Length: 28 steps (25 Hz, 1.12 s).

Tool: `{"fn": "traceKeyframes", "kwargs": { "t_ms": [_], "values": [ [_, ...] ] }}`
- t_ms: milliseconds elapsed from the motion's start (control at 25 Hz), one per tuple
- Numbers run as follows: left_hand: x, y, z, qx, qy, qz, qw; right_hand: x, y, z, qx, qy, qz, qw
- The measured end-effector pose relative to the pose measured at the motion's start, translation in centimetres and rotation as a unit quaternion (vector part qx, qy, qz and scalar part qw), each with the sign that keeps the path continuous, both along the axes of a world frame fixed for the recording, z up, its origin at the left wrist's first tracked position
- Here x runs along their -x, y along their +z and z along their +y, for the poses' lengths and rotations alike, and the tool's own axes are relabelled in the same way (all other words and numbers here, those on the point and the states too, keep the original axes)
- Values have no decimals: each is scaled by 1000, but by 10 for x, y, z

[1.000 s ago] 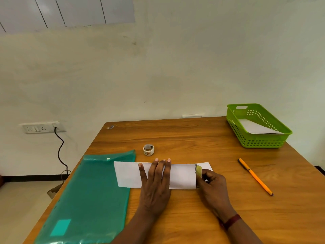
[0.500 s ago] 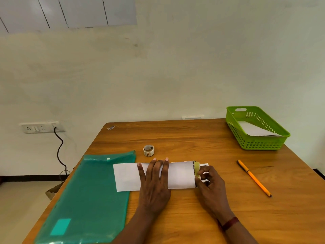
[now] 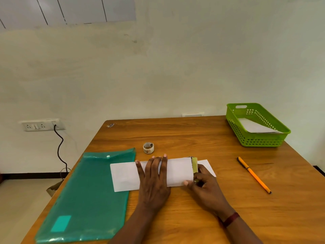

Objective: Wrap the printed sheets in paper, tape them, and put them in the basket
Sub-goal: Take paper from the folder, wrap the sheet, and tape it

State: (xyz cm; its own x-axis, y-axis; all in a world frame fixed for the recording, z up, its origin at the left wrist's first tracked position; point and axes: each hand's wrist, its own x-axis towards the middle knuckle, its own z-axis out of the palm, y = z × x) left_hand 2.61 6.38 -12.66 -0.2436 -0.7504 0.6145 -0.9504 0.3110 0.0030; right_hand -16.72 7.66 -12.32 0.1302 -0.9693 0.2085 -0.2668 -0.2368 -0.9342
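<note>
- The left hand (image 3: 153, 180) lies flat, palm down, fingers spread a little, pressing on the middle of the white wrapping paper (image 3: 177, 170) near the front of the wooden table (image 3: 193, 138).
- The right hand (image 3: 204, 186) sits at the right end of the folded paper, thumb and fingers closed together around that end; what exactly they pinch cannot be told.
- The printed sheets (image 3: 194, 164) show only as a yellow-green strip with a dark printed edge poking out of the paper's right end, just above the right hand (the rest is covered by the wrap).
- The paper's left end overlaps the green plastic folder (image 3: 84, 199), which lies on the left side of the table.
- A small tape roll (image 3: 148, 148) stands just beyond the paper, apart from both hands.
- The green basket (image 3: 260, 140) is at the far right corner, with a white wrapped packet (image 3: 253, 126) leaning inside it.
- An orange pen (image 3: 254, 175) lies to the right, between the hands and the basket.
</note>
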Motion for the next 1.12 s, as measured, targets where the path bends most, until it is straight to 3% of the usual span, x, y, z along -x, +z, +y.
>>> {"fn": "traceKeyframes", "kwargs": {
  "t_ms": [240, 400, 560, 640, 720, 920, 1040, 1120],
  "values": [
    [-4, 0, -3, 17, 13, -11, 1000, 7, -7, -4, 0, 2, -57, 998],
    [-6, 0, -3, -23, 10, -27, 999, 6, -7, -4, 13, -22, -59, 998],
    [-20, 3, -7, -47, 28, -34, 998, 7, -3, -5, 53, -140, -33, 988],
    [-27, 4, -11, -50, 44, -23, 998, 17, -4, -14, 101, -197, 25, 975],
    [-29, 4, -13, -59, 52, -13, 997, 30, -7, -27, 149, -198, 147, 958],
    [-27, 0, -14, -67, 76, 6, 995, 41, -14, -45, 97, -65, 384, 916],
    [-27, -2, -15, -58, 93, 12, 994, 35, -17, -44, 129, -38, 468, 873],
    [-27, -2, -14, -49, 94, 9, 994, 35, -18, -43, 138, -47, 483, 864]
  ]
}}
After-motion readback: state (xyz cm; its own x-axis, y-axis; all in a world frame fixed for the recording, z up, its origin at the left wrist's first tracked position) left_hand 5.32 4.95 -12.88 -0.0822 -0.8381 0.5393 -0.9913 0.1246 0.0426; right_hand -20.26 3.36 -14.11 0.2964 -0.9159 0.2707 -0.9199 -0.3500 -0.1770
